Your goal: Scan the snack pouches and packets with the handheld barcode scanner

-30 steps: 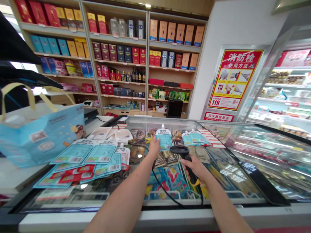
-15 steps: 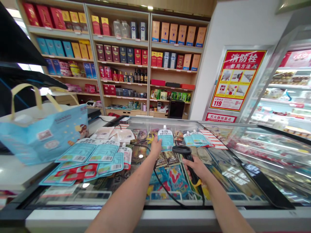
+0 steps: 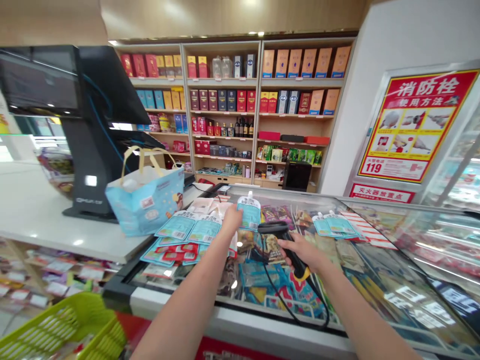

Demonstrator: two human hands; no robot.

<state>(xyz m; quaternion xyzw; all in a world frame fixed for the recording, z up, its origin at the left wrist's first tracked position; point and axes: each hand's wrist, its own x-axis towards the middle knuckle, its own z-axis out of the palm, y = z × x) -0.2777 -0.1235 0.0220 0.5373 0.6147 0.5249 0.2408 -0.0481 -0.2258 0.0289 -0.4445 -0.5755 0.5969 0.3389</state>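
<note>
Tall wooden store shelves (image 3: pixel 225 115) along the back wall, full of red, blue and gold boxes and bottles. Off to the right, a red and yellow fire hydrant poster (image 3: pixel 418 125). At the left, a white checkout counter (image 3: pixel 45 230), with a black till screen (image 3: pixel 101 125) on top and a blue paper gift bag (image 3: pixel 144 202) near the counter's right edge. Low in the left corner, a green shopping basket (image 3: pixel 63 325).

Straight ahead, a long glass-topped freezer (image 3: pixel 408 240), with bright snack packs under the glass. On the glass by its left edge, a messy pile of flat teal pouches (image 3: pixel 183 232). Nearer the far right corner, two more teal pouches (image 3: pixel 332 225). Near the far edge, one teal spout pouch (image 3: pixel 249 212), held up in a narrow pinch at its side by the left hand (image 3: pixel 231 221). Right hand (image 3: pixel 300 252) closed tight around the grip of a black corded barcode scanner (image 3: pixel 283 237), the scanner's head close to the pouch.
</note>
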